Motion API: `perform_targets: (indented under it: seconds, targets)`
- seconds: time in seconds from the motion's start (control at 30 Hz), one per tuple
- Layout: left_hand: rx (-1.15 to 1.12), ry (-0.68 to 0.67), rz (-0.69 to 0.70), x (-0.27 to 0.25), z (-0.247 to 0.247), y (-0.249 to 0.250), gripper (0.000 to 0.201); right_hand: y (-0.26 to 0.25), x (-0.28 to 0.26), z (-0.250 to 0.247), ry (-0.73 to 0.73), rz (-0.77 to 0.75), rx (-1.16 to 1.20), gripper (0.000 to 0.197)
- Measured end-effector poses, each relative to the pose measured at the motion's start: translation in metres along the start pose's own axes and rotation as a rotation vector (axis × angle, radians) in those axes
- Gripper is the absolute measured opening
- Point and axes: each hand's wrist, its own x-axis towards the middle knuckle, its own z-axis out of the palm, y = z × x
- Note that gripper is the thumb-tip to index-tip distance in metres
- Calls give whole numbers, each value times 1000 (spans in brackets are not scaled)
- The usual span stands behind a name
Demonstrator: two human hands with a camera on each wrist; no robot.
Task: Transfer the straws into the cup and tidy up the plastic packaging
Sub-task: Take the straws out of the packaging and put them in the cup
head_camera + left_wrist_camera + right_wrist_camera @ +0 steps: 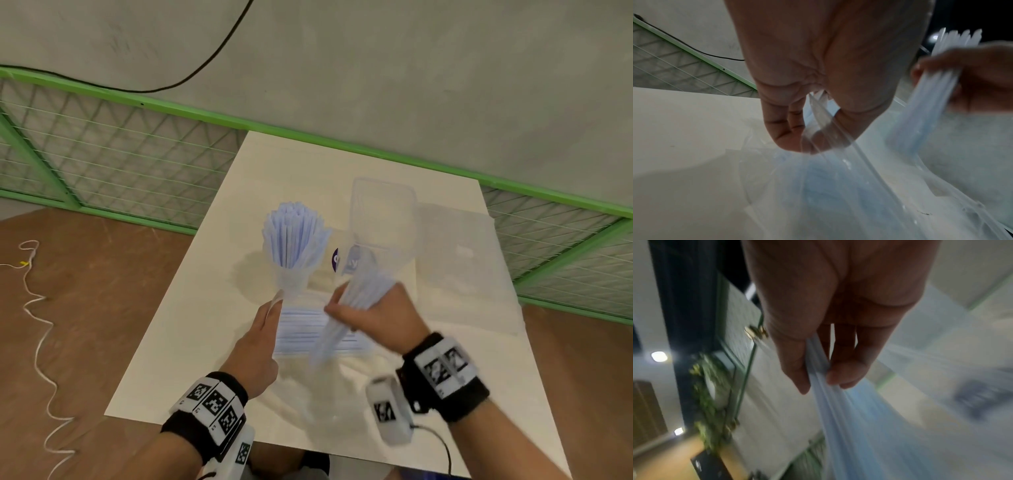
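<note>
Already a good many straws (294,236) stand fanned out in the clear cup (291,284) near the middle of the bench (205,308), and that spread is my first worry: the cup looks light and narrow, the straws lean outward past its rim, and a knock would likely tip the lot. My right hand (373,315) has its fingers (846,369) curled round a fresh bundle of straws (356,301), thumb pressed against them, held slanting above the bench just right of the cup. The bundle is loose and blurred; if my grip slackens as I swing it over, a few could slide out the lower end. Pushing it into a cup this full might also shove the standing straws over the edge. My left hand (263,329) pinches an edge of the plastic packaging (838,178) between thumb and fingertips, just beside the cup's base. More straws (308,329) lie flat inside that packaging, so tugging it could scatter them or drag the film against the cup. Farther out, a clear rectangular tub (383,212) stands behind my right hand, close enough for the bundle's upper end to catch it. A green mesh fence (102,137) runs beyond the bench.
</note>
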Motion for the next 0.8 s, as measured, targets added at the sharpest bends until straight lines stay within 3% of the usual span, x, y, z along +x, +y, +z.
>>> perform_targets:
  seconds: [0.23, 0.5, 0.57, 0.63, 0.7, 0.8]
  targets:
    - [5, -21, -9, -4, -1, 4, 100, -91, 72, -32, 87, -233, -65, 14]
    - [6, -23, -5, -8, -4, 7, 101, -77, 123, 1, 24, -130, -266, 15]
    - [3, -22, -13, -9, -4, 7, 101, -67, 124, 12, -39, -98, -353, 28]
    - [-9, -20, -19, -9, -4, 6, 101, -61, 123, 16, -54, -126, -375, 55]
    - [-16, -15, -12, -10, -4, 5, 101, -58, 120, 13, 29, -208, -267, 80]
    - [-16, -10, 4, -11, -5, 4, 100, -56, 108, 9, 266, -311, -117, 86]
